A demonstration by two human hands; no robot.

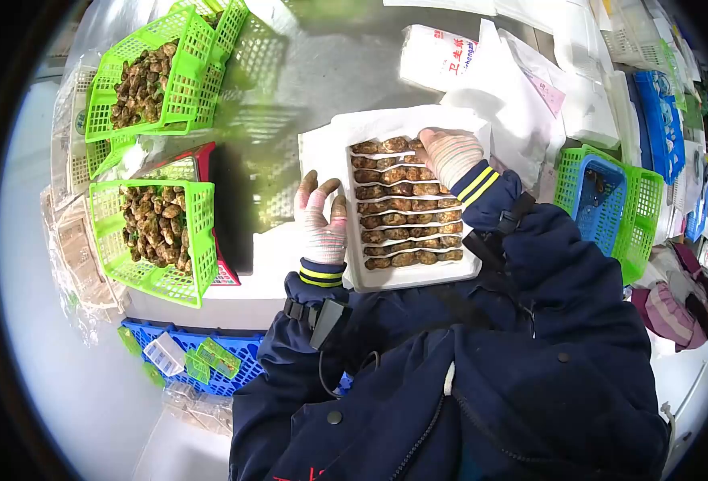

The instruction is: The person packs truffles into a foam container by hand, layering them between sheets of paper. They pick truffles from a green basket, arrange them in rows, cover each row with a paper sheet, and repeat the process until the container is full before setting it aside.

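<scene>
A white foam box (362, 276) lies in front of me, holding rows of brown, mottled mushrooms (402, 204) that look like morels. Thin white strips (410, 211) run between the rows. My right hand (453, 155), in a striped knit glove, reaches over the box's upper right corner. Its fingers are bent down at the end of the top rows, and whatever they hold is hidden beneath them. Left of the box, my left hand (322, 220) has its fingers spread, with nothing in them. It wears a similar glove with dark fingertips.
Green baskets (210, 232) of mushrooms stand at left, one on a red-edged scale (224, 268). A white tissue pack (438, 58) lies at the back. A blue basket (598, 212) sits inside a green one at right. A blue crate (250, 353) is below the table edge.
</scene>
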